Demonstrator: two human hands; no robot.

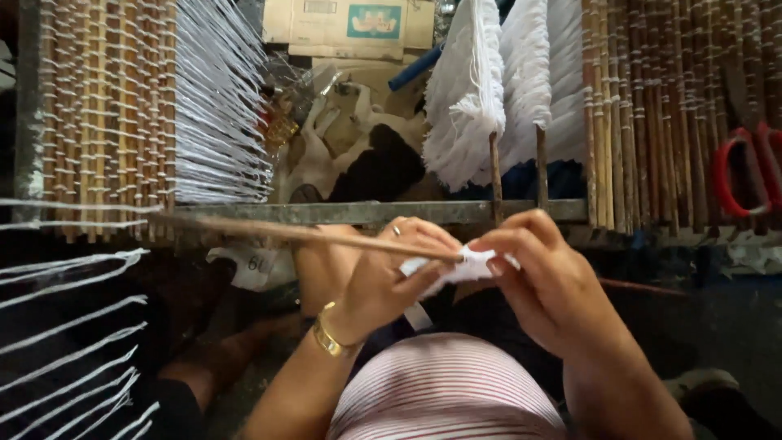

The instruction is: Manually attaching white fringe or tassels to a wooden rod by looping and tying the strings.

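Striped fabric, pink and white, fills the bottom centre of the view, closest to the lens. Directly above it both hands meet at mid-frame.

Left hand: a gold bracelet sits on the wrist and a ring on one finger. Its grip is closed on a thin wooden stick, which runs from the fingers out toward the left, nearly level. The thumb also presses against a small wad of white fibre.

Right hand: fingertips pinched on the same white fibre, at the near end of the stick. The fibre lies between the two hands, touching both, and covers the stick's tip.

Behind the hands a grey metal rail crosses the view. Two upright sticks rise from it, each carrying a full white tuft.

Upper left: a rack of bamboo sticks strung with white threads. More white strands cross the dark area at lower left.

Upper right: a second bank of bamboo sticks, with red-handled scissors resting against it.

Top centre: a cardboard box and a blue tube among mixed clutter. A crumpled white scrap lies below the rail, left of the hands.
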